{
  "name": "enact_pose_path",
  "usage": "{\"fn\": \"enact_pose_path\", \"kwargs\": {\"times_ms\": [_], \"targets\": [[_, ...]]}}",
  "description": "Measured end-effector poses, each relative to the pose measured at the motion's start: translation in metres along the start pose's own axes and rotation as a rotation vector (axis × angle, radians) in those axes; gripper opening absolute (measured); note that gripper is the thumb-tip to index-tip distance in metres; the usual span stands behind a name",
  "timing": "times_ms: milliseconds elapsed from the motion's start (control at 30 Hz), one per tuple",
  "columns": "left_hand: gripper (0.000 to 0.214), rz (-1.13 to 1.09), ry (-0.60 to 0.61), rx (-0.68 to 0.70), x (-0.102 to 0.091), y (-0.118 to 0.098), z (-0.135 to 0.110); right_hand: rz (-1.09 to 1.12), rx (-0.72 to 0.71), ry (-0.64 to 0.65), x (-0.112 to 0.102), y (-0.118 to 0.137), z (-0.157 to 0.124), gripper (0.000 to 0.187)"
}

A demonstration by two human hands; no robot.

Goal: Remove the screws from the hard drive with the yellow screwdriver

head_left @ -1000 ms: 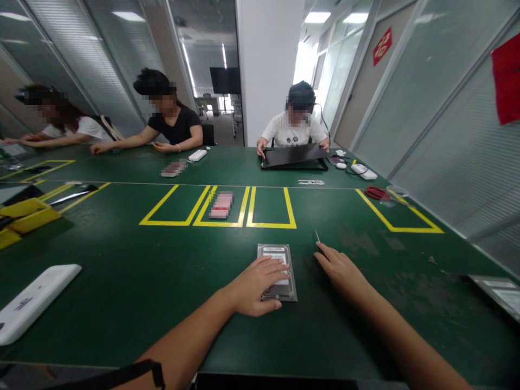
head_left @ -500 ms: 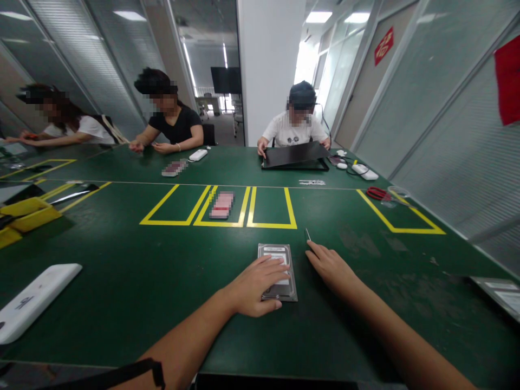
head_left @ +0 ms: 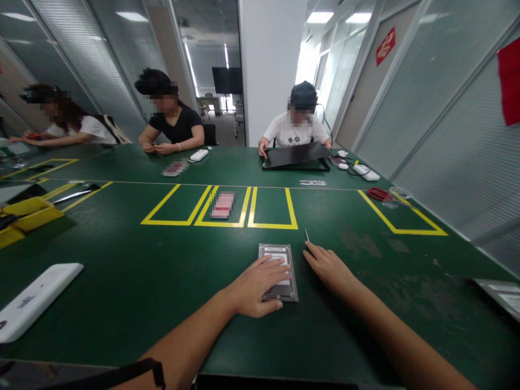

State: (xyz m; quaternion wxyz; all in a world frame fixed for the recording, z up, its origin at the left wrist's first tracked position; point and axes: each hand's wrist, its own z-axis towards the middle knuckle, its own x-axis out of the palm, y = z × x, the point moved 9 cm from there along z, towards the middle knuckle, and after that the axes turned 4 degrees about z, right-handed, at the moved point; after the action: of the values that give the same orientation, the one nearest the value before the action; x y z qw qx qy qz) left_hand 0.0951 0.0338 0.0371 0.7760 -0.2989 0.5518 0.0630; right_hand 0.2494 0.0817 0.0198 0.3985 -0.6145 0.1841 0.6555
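Note:
A silver hard drive (head_left: 293, 291) with a white label lies flat on the green table. My left hand (head_left: 262, 284) rests across it, fingers stretched out and thumb by its near edge, covering much of the label. To the right of the drive, my right hand (head_left: 325, 264) is low over the table, its fingers closed around a thin metal tool (head_left: 306, 234), possibly a screwdriver. Only the slim shaft shows, pointing away from me; its handle is hidden in the hand.
Yellow tape outlines (head_left: 273, 226) mark the table, one around a pink phone (head_left: 222, 206). A white device (head_left: 38, 300) and yellow bins (head_left: 34, 211) are left. Red-handled scissors (head_left: 379, 194) and another drive-like device (head_left: 501, 295) are right. Across, a co-worker holds a black panel (head_left: 298, 154).
My right hand has shifted very slightly left with the tool. My left hand stays on the drive. Across the table, the black-shirted co-worker's hands have come together.

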Motion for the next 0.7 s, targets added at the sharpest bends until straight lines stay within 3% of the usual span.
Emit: {"fn": "enact_pose_path", "kwargs": {"times_ms": [267,433,567,700], "targets": [[0.067,-0.011,-0.01,0.0,-0.001,0.0,0.0,0.059,0.022,0.003,-0.003,-0.004,-0.004,0.054],[0.067,-0.01,-0.011,0.007,0.001,0.001,-0.001,0.111,0.111,-0.025,-0.001,-0.029,-0.019,0.063],[0.067,-0.012,-0.013,0.011,0.002,0.002,-0.001,0.106,0.276,-0.045,-0.008,-0.077,-0.045,0.05],[0.066,-0.012,-0.017,0.01,0.001,0.002,-0.001,0.055,0.533,-0.093,-0.018,-0.161,-0.094,0.03]]}}
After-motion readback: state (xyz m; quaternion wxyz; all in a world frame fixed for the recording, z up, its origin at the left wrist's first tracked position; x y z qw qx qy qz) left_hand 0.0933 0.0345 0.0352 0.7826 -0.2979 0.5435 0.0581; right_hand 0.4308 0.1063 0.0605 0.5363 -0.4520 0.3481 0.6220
